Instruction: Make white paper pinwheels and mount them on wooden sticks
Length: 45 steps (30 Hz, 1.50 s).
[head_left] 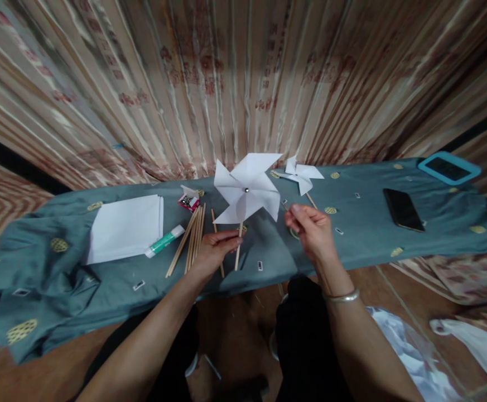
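A white paper pinwheel stands nearly upright on a thin wooden stick, with a small shiny pin at its centre. My left hand pinches that stick below the blades. To the right of the blades, my right hand is closed, thumb against fingers. Something small and thin shows at its fingertips, too little to name. Behind it, a second white pinwheel lies on the cloth, its stick pointing toward my right hand. Several loose wooden sticks lie beside my left hand.
A teal cloth covers the table. On its left are stacked white paper, a green-and-white glue stick and a small red box. To the right lie a black phone and a blue-framed tablet. Curtains hang behind.
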Each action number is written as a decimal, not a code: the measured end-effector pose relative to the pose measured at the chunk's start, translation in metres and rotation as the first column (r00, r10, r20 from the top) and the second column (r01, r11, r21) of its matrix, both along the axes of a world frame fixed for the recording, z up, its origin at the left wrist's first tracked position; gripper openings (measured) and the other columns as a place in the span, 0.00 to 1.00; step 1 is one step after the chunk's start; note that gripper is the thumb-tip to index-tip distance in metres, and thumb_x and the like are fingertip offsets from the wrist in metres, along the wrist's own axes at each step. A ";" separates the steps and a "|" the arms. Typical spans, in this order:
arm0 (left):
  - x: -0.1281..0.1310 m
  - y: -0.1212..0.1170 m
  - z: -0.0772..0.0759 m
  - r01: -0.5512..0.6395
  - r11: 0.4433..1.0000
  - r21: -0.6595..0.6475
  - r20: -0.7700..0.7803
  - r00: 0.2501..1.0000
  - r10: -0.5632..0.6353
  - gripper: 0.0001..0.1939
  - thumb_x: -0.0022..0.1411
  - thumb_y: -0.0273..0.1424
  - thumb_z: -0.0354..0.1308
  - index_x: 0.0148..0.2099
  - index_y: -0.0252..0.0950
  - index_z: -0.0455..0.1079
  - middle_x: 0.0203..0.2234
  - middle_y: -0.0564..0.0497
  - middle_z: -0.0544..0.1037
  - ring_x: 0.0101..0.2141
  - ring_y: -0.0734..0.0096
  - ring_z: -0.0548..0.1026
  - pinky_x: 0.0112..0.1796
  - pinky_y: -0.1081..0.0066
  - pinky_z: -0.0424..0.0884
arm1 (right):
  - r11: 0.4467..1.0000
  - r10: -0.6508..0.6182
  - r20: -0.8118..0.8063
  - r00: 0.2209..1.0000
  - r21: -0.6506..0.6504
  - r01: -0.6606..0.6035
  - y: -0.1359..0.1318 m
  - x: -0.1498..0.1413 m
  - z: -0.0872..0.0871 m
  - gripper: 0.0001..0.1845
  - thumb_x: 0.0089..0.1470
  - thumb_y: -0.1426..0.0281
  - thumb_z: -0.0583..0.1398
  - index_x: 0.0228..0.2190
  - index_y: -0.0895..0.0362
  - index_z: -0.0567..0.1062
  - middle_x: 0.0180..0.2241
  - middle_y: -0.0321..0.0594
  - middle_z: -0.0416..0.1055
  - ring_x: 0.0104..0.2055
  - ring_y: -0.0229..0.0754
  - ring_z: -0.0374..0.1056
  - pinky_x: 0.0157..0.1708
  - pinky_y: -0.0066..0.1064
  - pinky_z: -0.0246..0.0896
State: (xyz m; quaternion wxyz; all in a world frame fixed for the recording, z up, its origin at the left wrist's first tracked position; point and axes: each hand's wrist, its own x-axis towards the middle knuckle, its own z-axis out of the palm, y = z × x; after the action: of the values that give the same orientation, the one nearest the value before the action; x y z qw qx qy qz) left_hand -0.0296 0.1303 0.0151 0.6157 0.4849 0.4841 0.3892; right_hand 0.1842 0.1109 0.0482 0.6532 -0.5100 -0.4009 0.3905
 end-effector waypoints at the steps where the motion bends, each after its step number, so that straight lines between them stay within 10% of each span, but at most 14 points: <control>1: 0.000 0.000 0.000 0.002 1.000 -0.002 -0.001 1.000 -0.002 0.18 0.43 0.36 0.72 0.39 0.35 0.81 0.28 0.48 0.83 0.27 0.71 0.74 0.31 0.72 0.72 | 0.997 -0.072 -0.005 0.997 0.014 0.072 0.002 0.005 -0.001 0.18 0.41 0.52 0.70 0.22 0.55 0.78 0.20 0.34 0.74 0.18 0.31 0.58 0.20 0.26 0.53; 9: 0.002 -0.001 0.003 -0.004 0.999 -0.052 -0.009 1.000 0.004 0.15 0.44 0.33 0.71 0.37 0.36 0.81 0.30 0.48 0.83 0.27 0.72 0.74 0.33 0.72 0.71 | 0.997 -0.080 -0.015 0.997 -0.016 0.080 0.012 -0.001 -0.013 0.18 0.35 0.59 0.73 0.31 0.53 0.81 0.32 0.38 0.80 0.36 0.41 0.75 0.43 0.36 0.69; 37: 0.003 -0.001 0.005 -0.029 1.000 -0.004 0.032 0.999 0.029 0.16 0.42 0.34 0.71 0.36 0.35 0.82 0.25 0.50 0.81 0.25 0.74 0.70 0.30 0.74 0.68 | 0.948 0.224 -0.209 0.952 -0.181 -0.262 -0.002 -0.046 -0.008 0.20 0.32 0.54 0.73 0.19 0.54 0.76 0.21 0.36 0.77 0.21 0.35 0.68 0.25 0.28 0.63; 45: 0.006 -0.002 0.004 -0.004 1.000 0.021 0.060 0.998 0.002 0.14 0.43 0.34 0.69 0.35 0.36 0.82 0.25 0.51 0.81 0.28 0.71 0.72 0.32 0.72 0.68 | 0.927 0.350 -0.036 0.936 -0.131 -0.352 -0.005 -0.059 -0.007 0.17 0.41 0.54 0.69 0.20 0.54 0.76 0.19 0.33 0.73 0.20 0.33 0.61 0.22 0.27 0.58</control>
State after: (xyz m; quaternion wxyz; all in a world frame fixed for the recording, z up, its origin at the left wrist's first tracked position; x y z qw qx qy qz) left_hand -0.0232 0.1282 0.0195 0.6242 0.4787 0.4621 0.4095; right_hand 0.1249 0.1059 0.0408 0.5390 -0.4709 -0.4544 0.5304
